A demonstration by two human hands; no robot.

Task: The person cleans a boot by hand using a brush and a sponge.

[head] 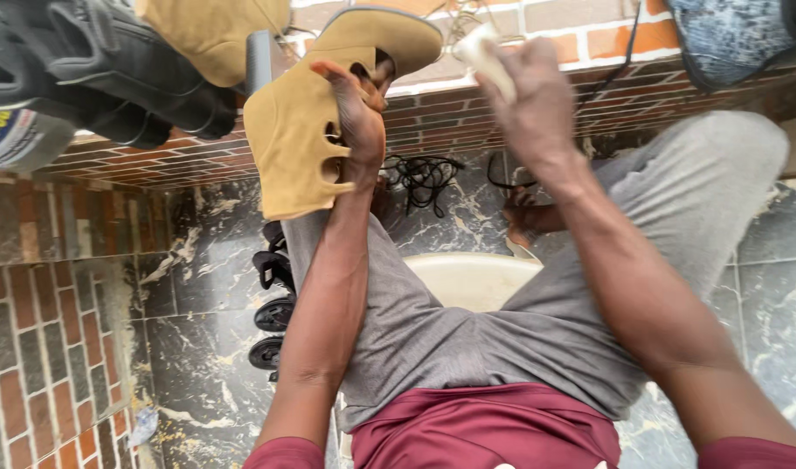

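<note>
From my seat I see the tan suede lace-less boot (320, 130) held up in front of the red brick ledge (467, 117), sole end uppermost, its tongue and eyelet flaps hanging down toward the lap. The left hand (356, 117) is grasping it, fingers hooked in at the eyelet edge, so the boot hangs from that grip, clear of the ledge. The right hand (532, 100) is clenched round a small pale object, a cloth or brush by the look of it (485, 52), raised just beside the boot's toe; I cannot tell which it is. To work the suede well I judge the left hand should keep the upper taut from inside while the right makes light, even strokes in one direction, without soaking or scuffing the nap. Below, between the knees in grey trousers (537, 321), sits a cream plastic basin (476, 278); its contents are hidden from me. On the dark marbled tile floor (207, 347) lie black laces (424, 178) and black round parts (272, 313). Black boots (103, 69) and another tan boot (216, 30) rest on the ledge.
</note>
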